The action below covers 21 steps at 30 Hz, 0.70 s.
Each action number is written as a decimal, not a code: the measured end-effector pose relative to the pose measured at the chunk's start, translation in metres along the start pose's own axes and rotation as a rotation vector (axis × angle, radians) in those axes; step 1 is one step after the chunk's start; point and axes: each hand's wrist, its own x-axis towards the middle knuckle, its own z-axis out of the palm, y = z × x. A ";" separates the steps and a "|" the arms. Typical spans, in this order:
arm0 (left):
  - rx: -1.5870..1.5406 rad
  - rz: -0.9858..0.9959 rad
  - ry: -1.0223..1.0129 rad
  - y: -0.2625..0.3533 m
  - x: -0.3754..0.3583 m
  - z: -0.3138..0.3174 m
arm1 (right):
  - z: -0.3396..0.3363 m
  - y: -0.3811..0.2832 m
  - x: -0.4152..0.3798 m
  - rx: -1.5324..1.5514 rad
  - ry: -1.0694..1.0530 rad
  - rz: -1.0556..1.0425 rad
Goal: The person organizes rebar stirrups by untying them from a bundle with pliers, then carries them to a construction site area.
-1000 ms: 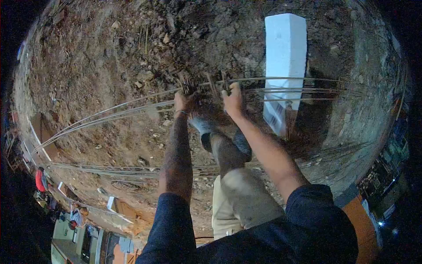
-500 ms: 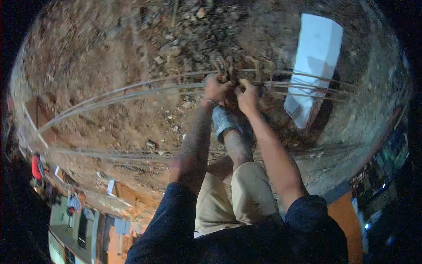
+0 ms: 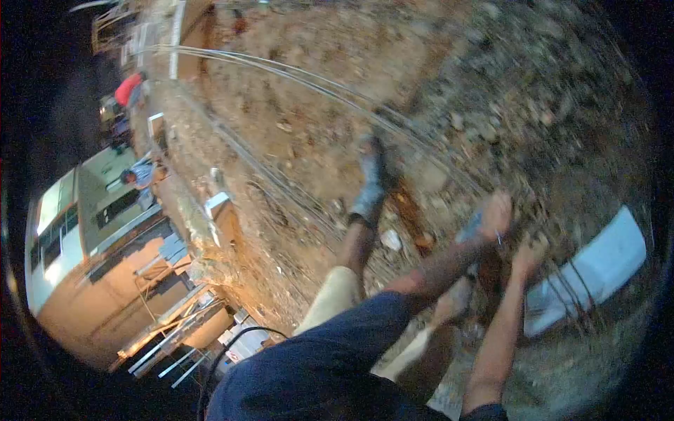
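Note:
Long thin steel rods (image 3: 316, 88) run from the upper left down to my hands over rough ground. My left hand (image 3: 496, 214) is closed at the rods, its fingers curled, with a bluish patch beside it. Just to its right, my right hand (image 3: 530, 254) has bent fingers close to the same bundle; what it pinches I cannot tell through the blur. Beyond it, dark rods cross over a white panel (image 3: 604, 270) on the ground. My one foot in a grey-blue boot (image 3: 372, 182) stands left of my hands, beside the rods.
More rods (image 3: 256, 163) lie along the ground nearer my body. Stones and loose rubble (image 3: 512, 91) cover the soil. At the left are a person in red (image 3: 128, 90), a person in light blue (image 3: 142, 175), a building (image 3: 98, 263) and stacked timber (image 3: 168, 326).
My view has swung left and tilted, so my hands and the white panel now appear lower right. One leg is now well to the left of my hands, and more of the building shows.

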 end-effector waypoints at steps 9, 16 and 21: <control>0.075 -0.785 0.825 -0.138 0.038 -0.294 | 0.101 -0.264 -0.035 -0.042 -0.474 -0.558; -0.179 -1.090 0.530 -0.218 0.086 -0.388 | 0.228 -0.315 -0.043 -0.154 -0.731 -0.529; -0.457 -1.179 0.741 -0.251 0.096 -0.396 | 0.211 -0.393 -0.064 -0.388 -0.820 -0.262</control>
